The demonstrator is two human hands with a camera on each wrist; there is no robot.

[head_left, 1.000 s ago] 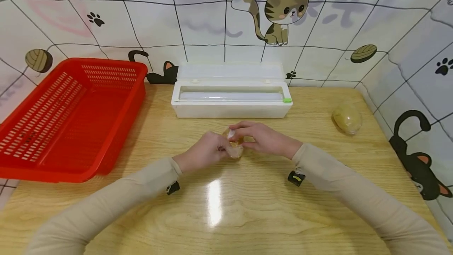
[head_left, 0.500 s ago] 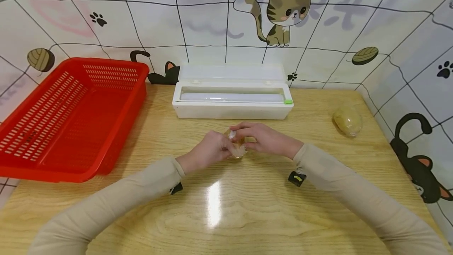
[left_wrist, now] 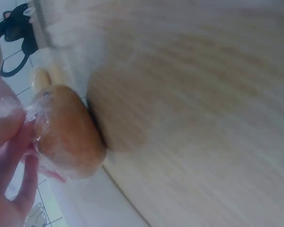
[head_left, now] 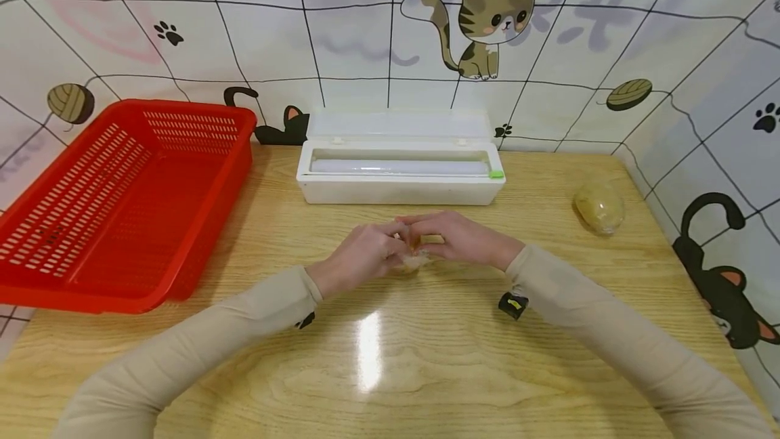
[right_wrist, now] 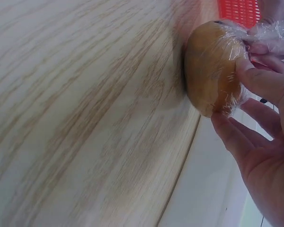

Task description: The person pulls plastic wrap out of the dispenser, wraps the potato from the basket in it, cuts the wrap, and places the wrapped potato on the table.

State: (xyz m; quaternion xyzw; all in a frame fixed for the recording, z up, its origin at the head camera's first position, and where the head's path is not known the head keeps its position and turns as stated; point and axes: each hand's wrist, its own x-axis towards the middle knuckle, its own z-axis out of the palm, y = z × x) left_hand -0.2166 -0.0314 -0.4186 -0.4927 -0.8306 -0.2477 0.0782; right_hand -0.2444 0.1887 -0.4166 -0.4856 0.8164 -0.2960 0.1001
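A rounded, brownish-yellow, potato-like item (right_wrist: 208, 71) in clear plastic wrap sits on the table between both hands; in the head view they largely cover it. My left hand (head_left: 363, 253) pinches the gathered plastic wrap (right_wrist: 274, 35) on top of the item. In the right wrist view, the fingers of my right hand (right_wrist: 270, 146) curl against its wrapped side. From the left wrist, the wrapped item shows large and close, its base on the wood. A second yellowish wrapped item (head_left: 600, 207) lies apart at the back right.
Behind the hands stands a white plastic-wrap dispenser (head_left: 401, 192), its lid raised and a roll inside. A red perforated basket (head_left: 183, 242) is on the left. Patterned walls border the wooden table (head_left: 439, 358) at the back and right.
My left hand has moved slightly right, closer to the right hand, drawing the wrap over the item's top. The right hand stays almost in place.
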